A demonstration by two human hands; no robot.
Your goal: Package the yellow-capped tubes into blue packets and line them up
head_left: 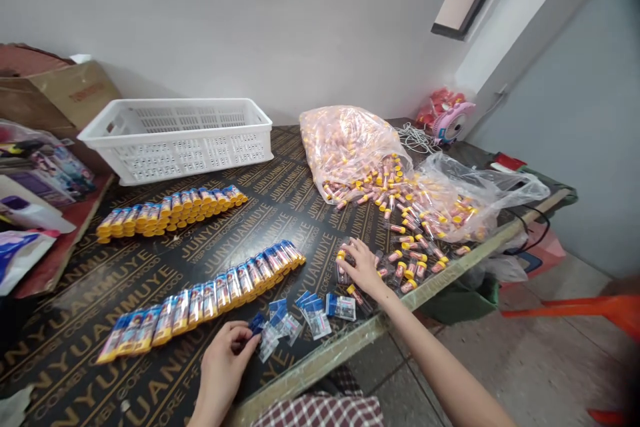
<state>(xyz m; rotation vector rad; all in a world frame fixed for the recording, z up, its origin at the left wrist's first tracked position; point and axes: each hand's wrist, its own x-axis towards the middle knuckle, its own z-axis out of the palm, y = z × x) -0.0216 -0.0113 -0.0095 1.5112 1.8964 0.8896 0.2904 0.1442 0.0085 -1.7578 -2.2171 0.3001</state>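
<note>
My left hand [225, 360] is at the front edge of the table, thumb and index finger pinched on the blue top of a small clear plastic bag [257, 324]. More flat blue-topped bags [316, 319] lie just right of it. Further right, my right hand [364, 268] has its fingers closed around a small clear tube with a yellow cap [342, 272]; the fingers partly hide it. Many loose yellow-capped tubes with pink contents [400, 269] are scattered beside that hand. Behind my left hand runs a slanting row of packed tubes with blue-topped printed wrappers [209, 299].
A second stacked row of packed tubes [170, 211] lies farther back. Behind it stands a white plastic basket [195, 150]. A large clear bag [345, 140] spills tubes, with another plastic bag [465, 193] alongside. Cardboard boxes [75, 97] stand left; a pink fan [453, 123] sits back right.
</note>
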